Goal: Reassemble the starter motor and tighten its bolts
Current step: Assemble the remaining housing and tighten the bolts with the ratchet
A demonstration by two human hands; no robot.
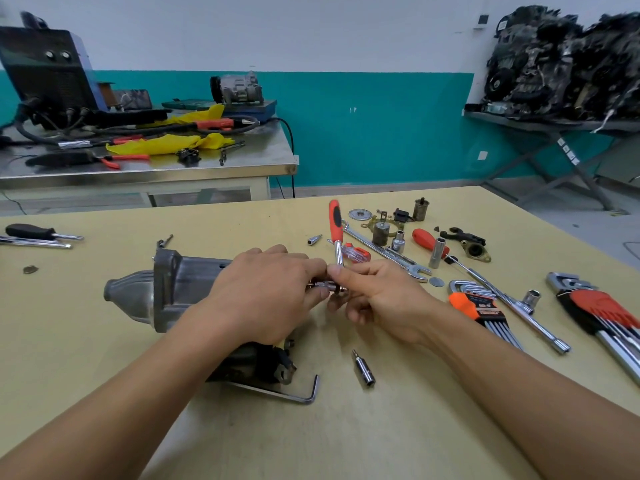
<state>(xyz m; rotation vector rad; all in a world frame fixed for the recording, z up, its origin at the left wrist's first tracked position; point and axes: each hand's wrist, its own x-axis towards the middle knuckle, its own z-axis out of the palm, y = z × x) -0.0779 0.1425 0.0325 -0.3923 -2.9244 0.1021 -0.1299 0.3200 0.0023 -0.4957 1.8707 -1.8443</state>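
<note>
The grey starter motor lies on its side on the yellow table, nose cone pointing left. My left hand lies over its right end, fingers curled around a small metal shaft part that sticks out there. My right hand pinches the same small part from the right with thumb and fingertips. The motor's right end is hidden under my left hand. A red-handled ratchet lies just beyond my fingers.
An L-shaped hex key and a socket bit lie near the table's front. Sockets, a spanner, a T-wrench, two hex key sets and motor parts crowd the right side. Screwdrivers lie far left.
</note>
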